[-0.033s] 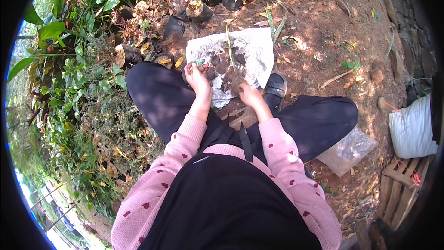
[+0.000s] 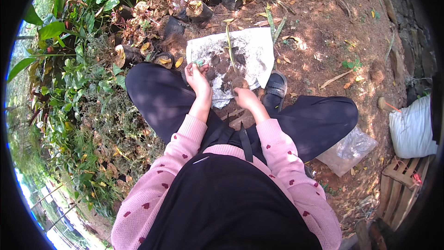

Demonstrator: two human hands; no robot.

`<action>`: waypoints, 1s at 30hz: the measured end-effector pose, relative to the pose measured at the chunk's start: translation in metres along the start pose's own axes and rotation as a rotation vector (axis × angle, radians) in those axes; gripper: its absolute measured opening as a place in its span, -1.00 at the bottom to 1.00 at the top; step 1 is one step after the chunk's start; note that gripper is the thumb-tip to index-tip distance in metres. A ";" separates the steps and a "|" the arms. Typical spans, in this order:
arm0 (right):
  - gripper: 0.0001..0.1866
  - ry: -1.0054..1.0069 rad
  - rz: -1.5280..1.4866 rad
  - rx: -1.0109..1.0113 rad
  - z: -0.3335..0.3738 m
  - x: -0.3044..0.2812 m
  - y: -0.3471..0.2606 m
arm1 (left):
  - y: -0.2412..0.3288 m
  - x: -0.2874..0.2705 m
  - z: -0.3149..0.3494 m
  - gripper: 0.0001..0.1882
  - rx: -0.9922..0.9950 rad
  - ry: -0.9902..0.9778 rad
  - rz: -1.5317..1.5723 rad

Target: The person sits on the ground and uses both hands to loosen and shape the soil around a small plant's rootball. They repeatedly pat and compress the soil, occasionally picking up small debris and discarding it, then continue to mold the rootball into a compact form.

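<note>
A white sheet (image 2: pixel 261 46), smeared with dark soil, lies on the ground between my bent legs. Over its left edge my left hand (image 2: pixel 197 78) is closed, with a small pale green piece (image 2: pixel 199 62) at its fingertips; what it is, I cannot make out. My right hand (image 2: pixel 247 98) is at the sheet's near edge, its fingers closed against a round brownish thing (image 2: pixel 240 83), too small to identify. A long, narrow yellow-green leaf (image 2: pixel 230 48) lies over the soil in the middle of the sheet.
Dark plant bags (image 2: pixel 200 12) stand beyond the sheet. Dense plants (image 2: pixel 64 106) fill the left side. To the right are a clear plastic bag (image 2: pixel 348 150), a white sack (image 2: pixel 413 127) and a wooden crate (image 2: pixel 401 185). Dry leaves dot the brown ground (image 2: pixel 319 32).
My right hand has shifted slightly left and turned, and the round brownish thing at its fingers shows more. My left hand stays in the same place.
</note>
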State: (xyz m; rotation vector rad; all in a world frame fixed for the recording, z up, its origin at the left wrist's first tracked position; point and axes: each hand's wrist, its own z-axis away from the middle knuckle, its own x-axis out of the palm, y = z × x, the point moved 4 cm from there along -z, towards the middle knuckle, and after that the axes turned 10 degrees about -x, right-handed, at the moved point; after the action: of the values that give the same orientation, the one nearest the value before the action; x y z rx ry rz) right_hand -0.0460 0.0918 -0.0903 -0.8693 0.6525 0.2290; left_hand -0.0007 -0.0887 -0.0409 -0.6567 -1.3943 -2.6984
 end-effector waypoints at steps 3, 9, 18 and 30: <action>-0.50 -0.340 -0.128 -0.316 0.002 0.025 -0.039 | -0.005 0.001 0.000 -0.88 -0.014 -0.040 0.002; -0.65 -0.027 0.180 -0.022 0.008 -0.012 -0.035 | -0.015 0.000 0.006 -0.84 -0.048 -0.142 -0.212; -0.67 0.882 0.084 -0.098 0.017 -0.069 -0.032 | -0.038 0.012 0.017 -0.84 -0.126 -0.360 -0.485; -0.76 0.766 -0.395 0.066 0.000 -0.045 0.008 | -0.065 0.015 0.027 -0.77 -0.279 -0.525 -0.693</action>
State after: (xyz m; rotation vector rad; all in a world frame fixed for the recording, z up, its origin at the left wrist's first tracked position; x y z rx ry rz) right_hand -0.0851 0.0995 -0.0675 -0.9997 1.1654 -0.5079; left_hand -0.0195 -0.0261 -0.0713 -1.1534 -1.5897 -3.4878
